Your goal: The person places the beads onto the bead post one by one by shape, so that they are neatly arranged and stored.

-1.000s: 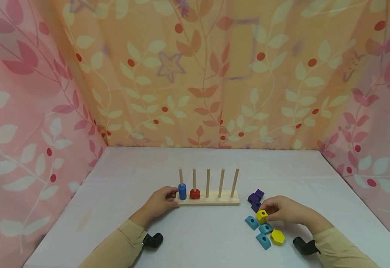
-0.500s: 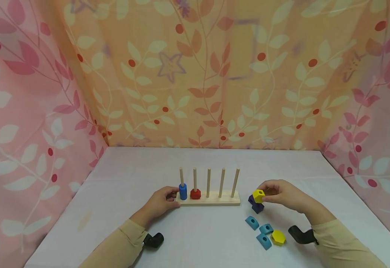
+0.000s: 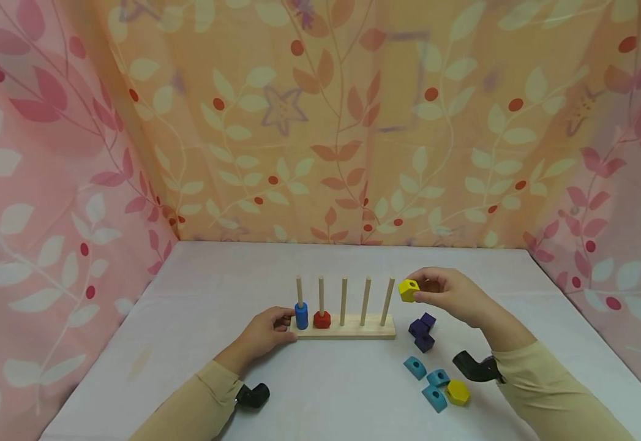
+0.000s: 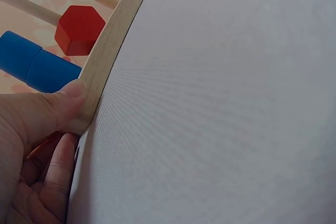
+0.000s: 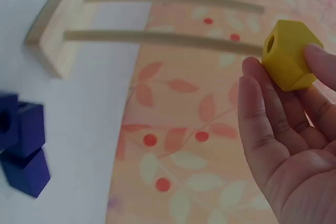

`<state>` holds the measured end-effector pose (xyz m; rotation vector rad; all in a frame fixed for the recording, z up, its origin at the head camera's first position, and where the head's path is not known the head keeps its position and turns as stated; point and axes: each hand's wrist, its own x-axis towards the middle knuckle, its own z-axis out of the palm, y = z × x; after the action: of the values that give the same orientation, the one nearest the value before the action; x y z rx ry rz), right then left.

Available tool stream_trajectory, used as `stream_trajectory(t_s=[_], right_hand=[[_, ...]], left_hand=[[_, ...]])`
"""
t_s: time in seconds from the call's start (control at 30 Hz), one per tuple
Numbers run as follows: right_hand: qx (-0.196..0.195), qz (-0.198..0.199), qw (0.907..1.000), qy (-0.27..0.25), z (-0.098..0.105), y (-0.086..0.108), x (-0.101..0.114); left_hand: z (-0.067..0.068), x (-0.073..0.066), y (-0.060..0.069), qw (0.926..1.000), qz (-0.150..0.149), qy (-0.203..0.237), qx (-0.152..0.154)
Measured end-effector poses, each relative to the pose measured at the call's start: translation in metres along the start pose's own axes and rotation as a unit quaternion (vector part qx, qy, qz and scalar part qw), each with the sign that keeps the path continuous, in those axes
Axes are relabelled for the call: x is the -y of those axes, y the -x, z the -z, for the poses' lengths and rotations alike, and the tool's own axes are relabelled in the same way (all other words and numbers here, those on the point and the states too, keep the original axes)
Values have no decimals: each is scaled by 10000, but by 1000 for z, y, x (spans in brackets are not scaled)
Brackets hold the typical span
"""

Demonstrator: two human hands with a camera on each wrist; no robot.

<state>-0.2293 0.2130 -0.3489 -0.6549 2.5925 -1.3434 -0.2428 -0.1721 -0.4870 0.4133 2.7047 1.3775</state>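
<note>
My right hand (image 3: 452, 297) pinches a yellow hexagonal block (image 5: 290, 56) with a hole through it. It holds the block in the air, close to the top of the rightmost peg (image 3: 388, 301). At the other end, my left hand (image 3: 265, 334) grips the left end of the wooden peg stand (image 3: 353, 331); its thumb (image 4: 71, 90) lies on the base's edge. Blue round pieces (image 3: 301, 316) are stacked on the leftmost peg, and a red hexagonal block (image 3: 322, 320) sits on the second. The other pegs are bare.
Purple blocks (image 3: 422, 331) lie in a cluster right of the stand. Nearer the front are light blue curved blocks (image 3: 434, 398) and another yellow hexagonal block (image 3: 457, 392). All rest on a white-covered table (image 3: 232, 275), with patterned curtains (image 3: 320, 122) behind and at the sides.
My right hand has lifted the yellow block from near the light blue blocks, past the purple ones, up and left to the rightmost peg. The left hand has stayed at the stand.
</note>
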Motion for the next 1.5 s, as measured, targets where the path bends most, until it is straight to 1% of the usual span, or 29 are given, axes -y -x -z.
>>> stream_trajectory(t_s=[0.2,0.3,0.5,0.57,0.77,0.8,0.9,1.1,1.27,1.4,1.5], right_hand=[[-13,603,9973,-416,-10,-13,25],[-64,796,9952,-564,-20,-20,36],[-86,1012,9928,-640,-43,-36,53],[-126,1077,9913,-746,-51,-42,56],[-499,1252,9859,-994,-73,-59,64],[-589,1263,9848,-1040,-76,-62,65],[-824,1224,9814,-1232,-86,-68,67],[-1048,1137,9770,-1467,-103,-77,68],[-1121,975,9790,-1399,-110,-81,69],[-1108,788,9806,-1413,-113,-81,74],[-1129,681,9813,-1402,-115,-81,74]], left_hand=[[0,0,1,10000,-63,11,-18],[0,0,2,10000,-64,10,-23],[0,0,1,10000,-60,29,-21],[0,1,1,10000,-86,15,-18],[-1,4,0,10000,8,62,-23],[-1,5,0,10000,52,72,-22],[-1,7,-1,10000,54,56,-18],[0,5,0,10000,49,10,1],[0,4,1,10000,26,-15,-3],[0,5,1,10000,16,-76,12],[-1,5,0,10000,31,-42,12]])
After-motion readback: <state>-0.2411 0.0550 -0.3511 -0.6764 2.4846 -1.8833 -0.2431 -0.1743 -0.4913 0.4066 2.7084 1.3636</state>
